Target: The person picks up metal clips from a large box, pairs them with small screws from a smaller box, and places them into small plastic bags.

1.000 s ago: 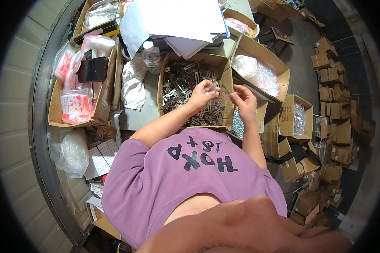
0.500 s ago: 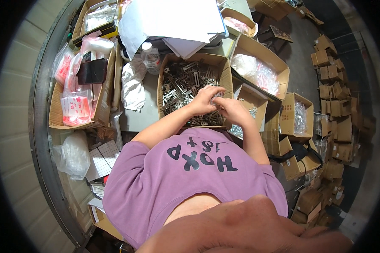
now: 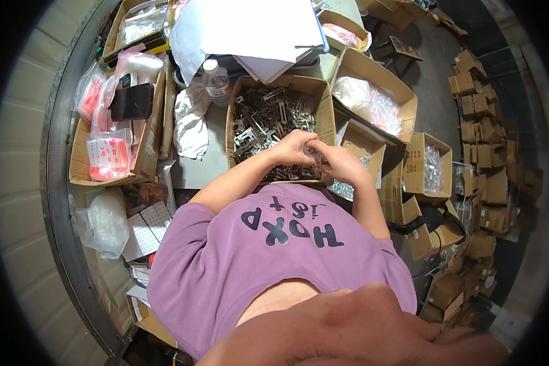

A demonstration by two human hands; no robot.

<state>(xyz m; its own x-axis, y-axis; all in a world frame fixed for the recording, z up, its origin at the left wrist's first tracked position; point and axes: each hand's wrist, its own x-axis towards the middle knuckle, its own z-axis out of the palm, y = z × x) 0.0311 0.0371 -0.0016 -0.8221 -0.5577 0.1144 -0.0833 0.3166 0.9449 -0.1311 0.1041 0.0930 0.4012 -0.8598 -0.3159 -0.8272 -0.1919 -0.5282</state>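
Note:
My left hand and my right hand meet over the near right part of an open cardboard box. Bent fingers of both hands close round a small shiny, greyish piece, which looks like clear plastic; the fingers cover most of it. Below them, the box holds a heap of flat, slotted metal pieces. Just right of my right hand, a shallow carton contains small silvery hardware, partly hidden by my forearm.
Beyond the metal pieces lie white papers. A bottle and a white cloth sit to the left. Further left, a carton holds plastic bags and a phone. Another carton with clear bags stands at right.
My left hand has shifted slightly nearer to me and its fingers have drawn in. The greyish piece between both hands shows a little more now.

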